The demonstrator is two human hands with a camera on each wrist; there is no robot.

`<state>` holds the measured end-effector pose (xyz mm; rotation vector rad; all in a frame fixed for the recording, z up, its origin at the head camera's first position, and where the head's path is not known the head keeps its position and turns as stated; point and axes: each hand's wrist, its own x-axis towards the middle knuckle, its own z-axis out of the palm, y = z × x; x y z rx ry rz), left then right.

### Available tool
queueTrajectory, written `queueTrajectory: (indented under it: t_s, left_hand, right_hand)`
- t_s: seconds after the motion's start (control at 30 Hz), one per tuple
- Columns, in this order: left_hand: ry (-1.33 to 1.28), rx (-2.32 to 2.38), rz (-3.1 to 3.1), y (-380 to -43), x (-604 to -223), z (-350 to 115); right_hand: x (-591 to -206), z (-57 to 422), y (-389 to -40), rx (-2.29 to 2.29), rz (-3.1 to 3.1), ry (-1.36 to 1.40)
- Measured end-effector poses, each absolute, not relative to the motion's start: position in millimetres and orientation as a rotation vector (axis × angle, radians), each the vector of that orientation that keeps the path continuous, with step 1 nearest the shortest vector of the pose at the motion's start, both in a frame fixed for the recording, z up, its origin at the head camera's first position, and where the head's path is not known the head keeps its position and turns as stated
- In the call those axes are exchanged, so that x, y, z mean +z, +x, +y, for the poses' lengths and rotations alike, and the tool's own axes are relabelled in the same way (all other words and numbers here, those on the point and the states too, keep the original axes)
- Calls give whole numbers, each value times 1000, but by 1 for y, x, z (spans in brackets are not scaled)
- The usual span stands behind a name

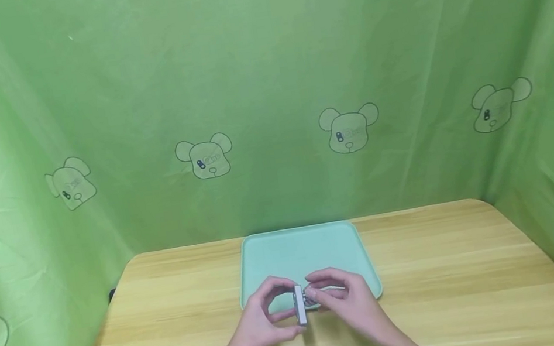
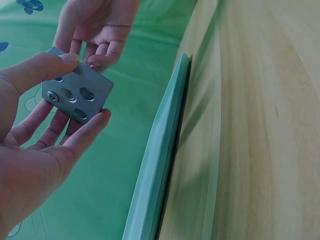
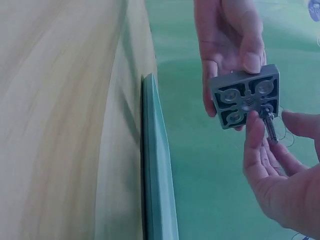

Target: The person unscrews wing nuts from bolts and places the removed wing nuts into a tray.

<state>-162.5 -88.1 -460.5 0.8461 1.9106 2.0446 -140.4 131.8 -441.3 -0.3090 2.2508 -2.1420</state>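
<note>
A square grey metal mounting plate (image 2: 77, 89) with several round holes stands on edge between the hands. My left hand (image 1: 263, 320) holds it by its edges, thumb (image 2: 47, 67) on one side and fingers opposite. A socket-head bolt sits in one corner hole, its head (image 2: 53, 96) on the plate's flat face. On the ribbed face, the bolt's threaded shank (image 3: 271, 129) sticks out, with a dark round part at its base. My right hand (image 1: 345, 299) curves its fingers round the shank. The index fingertip (image 3: 254, 120) is right at the plate, and the thumb tip lies just beside the shank.
A light green tray (image 1: 298, 247) lies on the wooden table (image 1: 447, 285), behind and partly under the hands in the head view. Green cloth (image 1: 262, 68) with bear-head drawings hangs round the back and both sides of the table.
</note>
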Motion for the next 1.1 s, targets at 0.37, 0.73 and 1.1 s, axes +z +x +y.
queueTrajectory:
  t_s: [0.37, 0.73, 1.1]
  left_hand:
    - [904, 1999, 1966, -161, -459, -85]
    - [856, 2014, 1914, -162, -459, -86]
    - [850, 2016, 1870, -168, -447, -91]
  right_hand:
    - [-443, 139, -145, -2076, 2117, -197]
    - [-440, 137, -145, -2066, 2216, -288]
    - [-437, 132, -148, -2061, 2475, -650]
